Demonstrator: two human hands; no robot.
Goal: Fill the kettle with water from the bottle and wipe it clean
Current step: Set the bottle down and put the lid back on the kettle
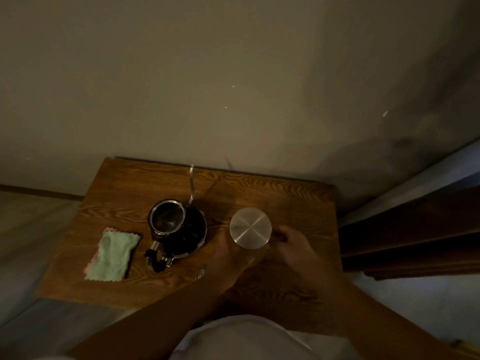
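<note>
Steel-capped and clear-walled, the bottle stands on the desk right of the open kettle; my 2 hands' grips clasp its slick, probably heavy body low.

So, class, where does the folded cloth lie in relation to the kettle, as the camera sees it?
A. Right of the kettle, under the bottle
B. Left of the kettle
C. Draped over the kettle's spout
B: the cloth lies flat on the table, left of the kettle.
</note>
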